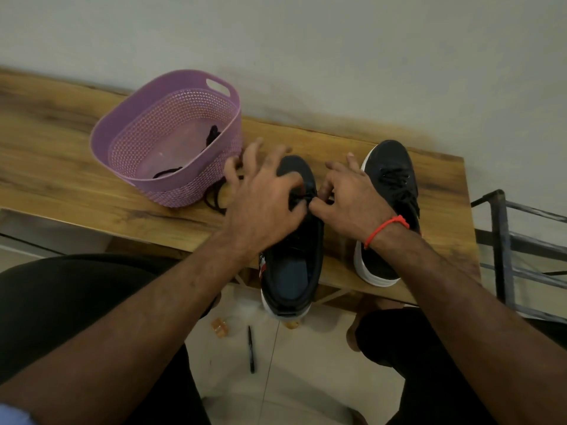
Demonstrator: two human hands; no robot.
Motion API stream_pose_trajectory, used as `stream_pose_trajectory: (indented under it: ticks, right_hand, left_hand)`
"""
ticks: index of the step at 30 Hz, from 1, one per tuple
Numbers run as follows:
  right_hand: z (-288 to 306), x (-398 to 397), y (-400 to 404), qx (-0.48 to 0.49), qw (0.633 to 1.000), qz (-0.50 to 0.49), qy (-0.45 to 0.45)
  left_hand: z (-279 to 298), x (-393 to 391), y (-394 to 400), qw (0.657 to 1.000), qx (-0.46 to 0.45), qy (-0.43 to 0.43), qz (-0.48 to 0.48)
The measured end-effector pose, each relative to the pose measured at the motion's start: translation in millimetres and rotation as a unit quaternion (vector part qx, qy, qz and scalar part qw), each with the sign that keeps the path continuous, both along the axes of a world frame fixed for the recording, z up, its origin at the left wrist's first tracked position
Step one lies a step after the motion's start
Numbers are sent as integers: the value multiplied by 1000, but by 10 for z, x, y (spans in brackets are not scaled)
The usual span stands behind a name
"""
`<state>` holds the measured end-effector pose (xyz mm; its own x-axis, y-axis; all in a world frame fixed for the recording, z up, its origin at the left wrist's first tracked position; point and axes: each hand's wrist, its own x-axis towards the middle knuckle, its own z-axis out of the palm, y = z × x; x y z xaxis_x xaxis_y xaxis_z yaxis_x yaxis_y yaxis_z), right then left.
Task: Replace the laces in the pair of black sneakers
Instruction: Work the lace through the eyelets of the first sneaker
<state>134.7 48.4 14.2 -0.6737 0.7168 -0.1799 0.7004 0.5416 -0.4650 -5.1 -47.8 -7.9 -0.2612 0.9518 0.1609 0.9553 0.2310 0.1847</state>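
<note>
Two black sneakers with white soles stand on a wooden bench. The left sneaker [294, 265] sits in the middle with its heel over the front edge. My left hand [260, 197] and my right hand [346, 197] meet over its eyelets, each pinching a black lace [302, 197] between thumb and forefinger, the other fingers spread. The right sneaker [391, 191] stands laced beside my right wrist. Another black lace [216, 197] trails on the bench by the basket. More black lace [211, 134] lies inside the basket.
A purple perforated basket [171, 118] stands at the left on the bench [61, 142], against a pale wall. A black metal rack [506, 240] is at the right. On the tiled floor lie a black pen [251, 348] and a small orange object [219, 326].
</note>
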Motion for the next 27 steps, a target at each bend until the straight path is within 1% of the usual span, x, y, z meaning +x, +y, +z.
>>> stream_pose_trajectory:
  ticks: [2, 5, 8, 10, 12, 14, 16, 18, 19, 21, 25, 27]
  right_hand:
    - [11, 4, -11, -1, 1000, -1, 4]
    - [23, 0, -24, 1, 1000, 3, -6]
    - [9, -6, -15, -4, 1000, -2, -9]
    - [8, -11, -18, -7, 1000, -4, -10]
    - [18, -17, -26, -6, 1000, -4, -8]
    - [23, -21, -31, -1, 1000, -1, -7]
    - [15, -16, -30, 4, 1000, 4, -7]
    - [4, -10, -27, 6, 1000, 6, -6]
    - [1, -8, -27, 6, 1000, 6, -6]
    - [9, -7, -34, 6, 1000, 4, -8]
    - [30, -1, -45, 4, 1000, 1, -4]
    - [38, -4, -41, -2, 1000, -2, -5]
  left_hand:
    - [-45, 76, -15, 1000, -16, 1, 3]
    - [-4, 1, -7, 999, 19, 9, 25]
    - [95, -259, -7, 992, 61, -7, 109]
    - [114, -392, -13, 988, 59, -18, 143]
    - [91, -382, -2, 990, 42, -40, 127]
    - [72, -236, 3, 996, 33, -53, 67]
    - [25, -58, -2, 1000, 13, -24, 6]
    - [-28, 40, -19, 1000, -19, -4, -14]
    - [-40, 42, -24, 1000, -23, -3, -9]
    - [-19, -20, -20, 1000, 1, -8, 14]
    - [120, -311, -15, 989, 77, -40, 122]
    - [132, -409, -14, 986, 73, -46, 144]
